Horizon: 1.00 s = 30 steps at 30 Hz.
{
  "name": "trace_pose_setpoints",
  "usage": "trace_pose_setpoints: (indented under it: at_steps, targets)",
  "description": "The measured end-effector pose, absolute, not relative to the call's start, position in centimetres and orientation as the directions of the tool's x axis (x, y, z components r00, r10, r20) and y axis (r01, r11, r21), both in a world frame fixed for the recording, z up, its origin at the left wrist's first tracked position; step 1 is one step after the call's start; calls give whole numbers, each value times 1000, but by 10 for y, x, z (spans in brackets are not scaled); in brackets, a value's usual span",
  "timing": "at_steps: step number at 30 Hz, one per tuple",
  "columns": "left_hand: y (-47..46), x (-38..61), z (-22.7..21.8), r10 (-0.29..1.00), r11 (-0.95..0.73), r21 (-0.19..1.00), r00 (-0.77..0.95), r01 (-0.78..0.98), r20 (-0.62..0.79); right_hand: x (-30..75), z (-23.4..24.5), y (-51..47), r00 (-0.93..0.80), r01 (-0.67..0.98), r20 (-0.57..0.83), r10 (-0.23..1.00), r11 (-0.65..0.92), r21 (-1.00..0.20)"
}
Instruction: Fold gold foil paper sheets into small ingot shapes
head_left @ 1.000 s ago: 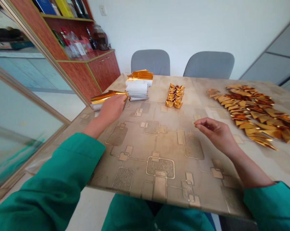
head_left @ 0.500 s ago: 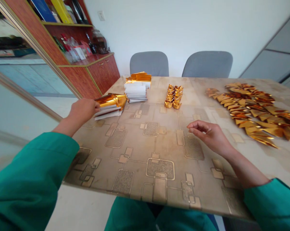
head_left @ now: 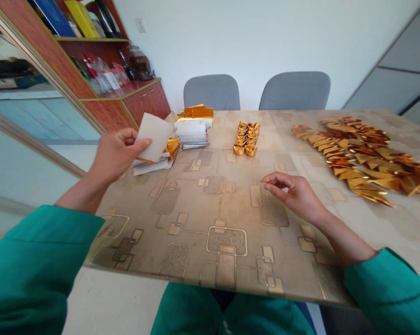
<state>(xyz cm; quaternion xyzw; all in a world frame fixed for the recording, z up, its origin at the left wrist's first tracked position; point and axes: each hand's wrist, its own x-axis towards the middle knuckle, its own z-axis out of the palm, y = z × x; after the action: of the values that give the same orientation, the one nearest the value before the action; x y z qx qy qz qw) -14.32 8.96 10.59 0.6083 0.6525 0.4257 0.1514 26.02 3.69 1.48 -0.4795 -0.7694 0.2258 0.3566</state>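
My left hand [head_left: 116, 155] pinches a white paper sheet [head_left: 154, 137] and holds it up above a loose pile of papers and gold foil [head_left: 153, 163] at the table's left edge. Gold foil [head_left: 171, 148] shows partly behind the raised sheet. Farther back stand a stack of white sheets [head_left: 191, 134] and a bundle of gold foil [head_left: 197, 112]. My right hand [head_left: 293, 193] hovers empty over the patterned tabletop [head_left: 227, 242], fingers loosely curled. It is nearest a double row of folded gold ingots [head_left: 246, 138] and a wide spread of folded gold pieces [head_left: 356, 156].
A red-brown wooden cabinet [head_left: 143, 104] with bottles and books stands beyond the table's left corner. Behind the far edge are two grey chairs [head_left: 251, 92]. A glass panel [head_left: 28, 158] stands at the left, and my green sleeves fill the lower corners.
My left hand has lifted a white sheet up from the foil-topped pile and turned it upright. My right hand has shifted slightly left, and the view has tilted a little.
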Motion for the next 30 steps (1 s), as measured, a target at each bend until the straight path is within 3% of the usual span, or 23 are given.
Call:
trace_pose_setpoints:
  at_steps: [2,4,8,13,16,19,22,24,25,27,30]
  targets:
    - [73,-105,97,971,-110,956,-174,274,161,255,16,34,-307,567,387,870,494,-660]
    - [56,-65,83,998,-10,1000,-55,-12,10,248,19,27,-355,560,468,809,585,-586]
    - [29,1,56,975,207,911,156,-356,-160,229,25,9,-486,583,535,690,713,-389]
    - [13,41,43,940,339,771,226,-540,-256,222,24,-1,-516,680,572,638,711,-180]
    - [9,39,40,929,369,784,218,-499,-298,230,22,5,-511,726,580,635,680,-105]
    - [8,20,35,919,382,862,235,-333,-317,237,20,12,-612,677,531,586,736,-33]
    - [8,-7,28,916,346,938,216,-2,-338,236,17,13,-730,601,431,531,798,34]
    - [6,-23,24,971,129,947,156,295,-181,231,14,12,-781,568,348,519,821,49]
    - [4,-28,23,993,-68,888,120,455,14,228,12,10,-797,557,318,514,829,53]
    - [-1,-32,21,924,-383,645,277,661,265,223,9,8,-813,545,282,510,836,58]
    - [-9,-24,16,732,-677,367,635,638,245,219,7,6,-812,548,274,516,835,51]
